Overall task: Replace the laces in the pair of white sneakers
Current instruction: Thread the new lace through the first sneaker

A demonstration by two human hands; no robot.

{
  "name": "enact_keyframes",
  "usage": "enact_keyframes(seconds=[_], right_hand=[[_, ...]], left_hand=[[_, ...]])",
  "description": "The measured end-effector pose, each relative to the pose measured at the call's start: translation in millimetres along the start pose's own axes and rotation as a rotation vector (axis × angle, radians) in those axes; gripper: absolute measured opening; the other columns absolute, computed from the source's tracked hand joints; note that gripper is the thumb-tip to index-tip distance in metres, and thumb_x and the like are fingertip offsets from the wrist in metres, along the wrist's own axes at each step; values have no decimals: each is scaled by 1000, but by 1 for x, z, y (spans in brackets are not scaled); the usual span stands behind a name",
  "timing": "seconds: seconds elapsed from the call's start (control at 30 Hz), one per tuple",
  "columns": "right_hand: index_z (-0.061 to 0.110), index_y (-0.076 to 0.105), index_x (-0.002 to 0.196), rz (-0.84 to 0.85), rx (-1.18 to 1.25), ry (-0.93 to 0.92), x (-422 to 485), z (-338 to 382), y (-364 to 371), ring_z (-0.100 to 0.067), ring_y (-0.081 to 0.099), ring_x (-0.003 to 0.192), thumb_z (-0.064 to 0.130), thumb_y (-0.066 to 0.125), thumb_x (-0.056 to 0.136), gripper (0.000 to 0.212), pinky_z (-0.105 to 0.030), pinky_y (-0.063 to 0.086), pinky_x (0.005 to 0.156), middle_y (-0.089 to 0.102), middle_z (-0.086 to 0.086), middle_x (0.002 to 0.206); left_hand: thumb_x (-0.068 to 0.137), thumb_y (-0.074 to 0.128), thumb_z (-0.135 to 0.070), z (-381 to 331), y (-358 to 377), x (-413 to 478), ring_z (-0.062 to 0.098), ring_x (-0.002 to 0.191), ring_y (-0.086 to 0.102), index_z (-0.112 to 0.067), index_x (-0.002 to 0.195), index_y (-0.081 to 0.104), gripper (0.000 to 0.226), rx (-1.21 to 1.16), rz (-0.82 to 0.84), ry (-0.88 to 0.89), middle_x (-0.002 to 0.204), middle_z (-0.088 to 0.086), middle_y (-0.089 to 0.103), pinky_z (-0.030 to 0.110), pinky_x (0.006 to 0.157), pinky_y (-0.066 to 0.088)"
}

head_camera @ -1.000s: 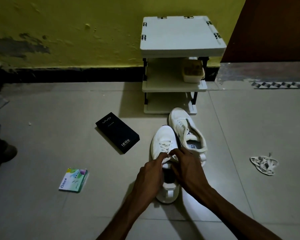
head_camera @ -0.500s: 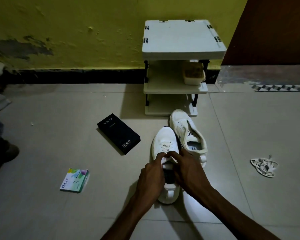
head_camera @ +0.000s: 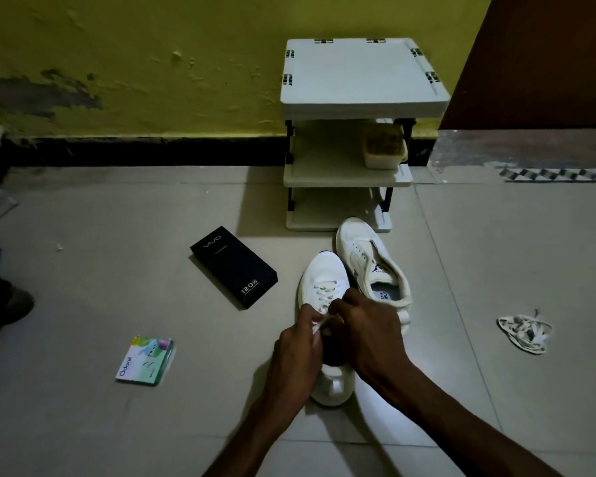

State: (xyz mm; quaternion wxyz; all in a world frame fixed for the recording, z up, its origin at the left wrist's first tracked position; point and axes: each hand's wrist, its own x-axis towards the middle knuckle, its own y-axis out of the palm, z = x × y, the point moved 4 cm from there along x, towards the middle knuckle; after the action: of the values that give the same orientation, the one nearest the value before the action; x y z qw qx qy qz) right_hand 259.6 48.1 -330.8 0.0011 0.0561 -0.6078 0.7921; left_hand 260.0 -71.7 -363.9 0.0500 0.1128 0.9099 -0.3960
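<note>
**Desk:** What is nearest the lens?

**Photographer:** Two bare forearms reach in from the bottom edge to a white sneaker (head_camera: pixel 322 275) standing on the tiled floor (head_camera: pixel 496 253), toe pointing away. The left hand (head_camera: pixel 298 346) pinches a white lace (head_camera: pixel 320 324) between thumb and fingertips, just above the shoe's opening.

**Desk:** And the right hand?

**Photographer:** The right hand (head_camera: pixel 369 335) sits over the tongue, its fingers curled down onto the lacing. The lace runs from the left fingers across to that hand, but the knuckles hide the grip (I cannot tell whether it actually holds the lace). Crossed lacing shows over the lower eyelets, ahead of both hands.

**Desk:** Where is the other shoe?

**Photographer:** The second sneaker (head_camera: pixel 350 241) lies just beside the first, on its right and slightly farther off, its printed insole showing. A tangle of loose laces (head_camera: pixel 525 333) lies well apart on the floor, farther right.

**Desk:** What is on the left side?

**Photographer:** A pale green packet (head_camera: pixel 145 360) lies closest. Beyond it is a black box (head_camera: pixel 233 266), flat on the tiles, near the sneaker's toe.

**Desk:** And the background?

**Photographer:** A white three-tier rack (head_camera: pixel 362 74) stands against a flaking yellow wall (head_camera: pixel 152 46), just past the second sneaker. A small tub (head_camera: pixel 382 151) sits on its middle shelf, and a brown door (head_camera: pixel 547 56) is at far right.
</note>
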Motion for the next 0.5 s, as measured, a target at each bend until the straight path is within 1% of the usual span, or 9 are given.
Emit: enact_keyframes(seconds=[0.07, 0.1, 0.2, 0.23, 0.3, 0.37, 0.43, 0.47, 0.5], right_hand=[[20, 68, 79, 108, -20, -12, 2, 4, 8, -22, 59, 57, 32, 79, 53, 31, -31, 47, 48, 58, 0, 81], [19, 68, 82, 134, -15, -14, 4, 6, 8, -22, 59, 60, 31, 76, 57, 28, -30, 45, 49, 57, -1, 84], [14, 64, 83, 149, -35, 16, 13, 9, 2, -25, 59, 65, 26, 65, 76, 13, -25, 27, 47, 57, -5, 89], [14, 63, 83, 184, -71, 23, 17, 9, -2, -26, 59, 68, 25, 63, 80, 12, -25, 26, 48, 57, -5, 89], [16, 58, 80, 251, -109, 47, 25, 9, -6, -26, 59, 72, 25, 61, 85, 11, -25, 30, 53, 53, -2, 77], [14, 44, 71, 318, -105, 75, 34, 5, -6, -25, 54, 72, 23, 61, 86, 24, -26, 32, 57, 44, -1, 66], [11, 35, 64, 401, -103, 80, 40, 5, -7, -24, 53, 73, 22, 61, 87, 37, -27, 34, 63, 41, -1, 64], [12, 39, 64, 439, -110, 55, 40, 6, -6, -24, 54, 76, 22, 60, 89, 34, -27, 34, 64, 43, -1, 66], [12, 48, 72, 463, -157, 14, 40, 8, -5, -27, 58, 81, 23, 58, 91, 25, -28, 35, 66, 51, -3, 74]], left_hand=[[102, 43, -28, 1, 1, 0, 20, 104, 64, -23, 121, 45, 20, 4, 5, 1, 117, 6, 65, 31, 87, 52], [103, 43, -29, 2, 1, 0, 20, 103, 64, -24, 121, 45, 19, 1, 2, 0, 116, 5, 65, 32, 87, 53], [102, 45, -29, 3, 4, 1, 21, 102, 64, -24, 120, 46, 19, -8, -5, -6, 115, 4, 66, 33, 86, 53], [101, 46, -28, 3, 4, 1, 22, 103, 64, -24, 121, 45, 20, -3, -8, -15, 115, 3, 66, 34, 87, 53], [101, 47, -27, 2, 5, 0, 24, 105, 64, -24, 122, 45, 22, 11, -24, -12, 117, 3, 66, 36, 88, 53], [100, 48, -26, 1, 4, -2, 23, 105, 64, -23, 123, 45, 23, 20, -30, -1, 117, 2, 66, 37, 88, 53], [100, 48, -26, 1, 3, -2, 23, 103, 65, -23, 122, 45, 22, 13, -33, 3, 115, 3, 67, 38, 87, 54], [100, 48, -26, 1, 3, -2, 24, 103, 65, -23, 121, 45, 21, 10, -35, 0, 114, 3, 67, 39, 86, 54], [101, 47, -25, 0, 2, -3, 23, 103, 64, -22, 121, 46, 21, 7, -38, -5, 114, 4, 67, 38, 87, 54]])
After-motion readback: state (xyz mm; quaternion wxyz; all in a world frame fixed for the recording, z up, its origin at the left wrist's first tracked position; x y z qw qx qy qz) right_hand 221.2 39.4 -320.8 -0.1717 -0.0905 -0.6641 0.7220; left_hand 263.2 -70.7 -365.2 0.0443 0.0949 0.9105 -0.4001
